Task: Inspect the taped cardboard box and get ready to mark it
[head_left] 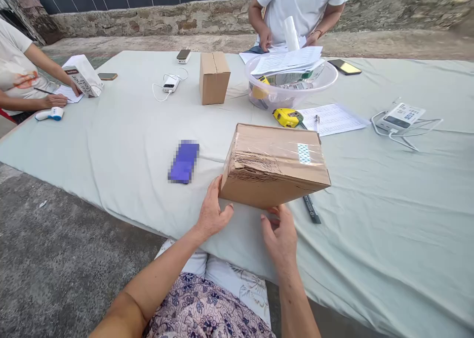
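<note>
A taped cardboard box (274, 162) is tilted up on the pale green tablecloth (122, 145) right in front of me. My left hand (213, 212) holds its near left corner, thumb up along the side and fingers curled under the edge. My right hand (281, 236) touches the box's near bottom edge with curled fingers. A black marker (311, 209) lies on the cloth, partly under the box's right side. A blue blurred flat object (184, 161) lies to the left of the box.
Behind the box are a yellow tape measure (288, 117), a printed sheet (331, 119), a clear bowl (292, 83) topped with papers, and a smaller cardboard box (214, 77). A device with cables (402, 116) lies right. One person stands opposite; another writes at far left.
</note>
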Demonstrator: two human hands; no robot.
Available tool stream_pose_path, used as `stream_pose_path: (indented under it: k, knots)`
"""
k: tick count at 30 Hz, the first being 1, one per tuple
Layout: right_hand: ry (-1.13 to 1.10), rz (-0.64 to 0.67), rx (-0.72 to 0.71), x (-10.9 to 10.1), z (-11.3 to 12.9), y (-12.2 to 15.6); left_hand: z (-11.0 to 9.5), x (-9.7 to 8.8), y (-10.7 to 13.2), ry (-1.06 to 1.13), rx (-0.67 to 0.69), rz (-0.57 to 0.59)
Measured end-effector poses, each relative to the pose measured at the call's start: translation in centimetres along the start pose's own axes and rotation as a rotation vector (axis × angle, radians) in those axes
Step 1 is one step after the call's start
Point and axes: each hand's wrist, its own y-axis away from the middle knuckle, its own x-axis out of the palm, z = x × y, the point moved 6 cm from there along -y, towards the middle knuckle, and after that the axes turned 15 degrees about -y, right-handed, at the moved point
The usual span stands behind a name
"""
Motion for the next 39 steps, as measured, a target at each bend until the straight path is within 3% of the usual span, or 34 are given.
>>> stream_pose_path:
  k: [5,8,10,14,19,22,26,32,35,39]
  knots:
    - [-0.067,-0.026,-0.024,-0.4,1.4,1.5,0.0,-0.2,0.3,0.053,0.019,0.019]
    - [-0.168,-0.123,-0.086,-1.7,3.1,2.2,-0.3,-0.2,0.3,0.076,0.040,0.122]
    - [-0.170,-0.190,-0.132,-2.9,4.4,2.4,-0.9,-0.1,0.3,0.025,0.128,0.190]
    - [-0.018,-0.302,-0.215,-4.9,6.9,2.6,-1.6,0.8,0.7,-0.173,0.307,0.282]
    - [0.247,-0.330,-0.385,-4.9,9.1,2.8,-1.1,2.2,1.3,-0.405,0.353,0.356]
    - [0.320,-0.319,-0.462,-4.4,9.5,2.5,-1.0,2.6,1.5,-0.465,0.355,0.369]
    - [0.308,-0.267,-0.489,-3.8,9.4,1.6,-1.2,2.5,1.6,-0.390,0.357,0.337]
    - [0.278,-0.259,-0.433,-4.3,9.0,1.3,-2.4,0.5,3.1,-0.268,0.399,0.353]
    - [0.246,-0.268,-0.392,-4.7,8.8,1.6,-4.6,-2.0,3.7,-0.154,0.437,0.261]
    - [0.214,-0.283,-0.346,-5.3,8.5,1.8,-7.8,-7.1,3.3,-0.029,0.454,-0.175]
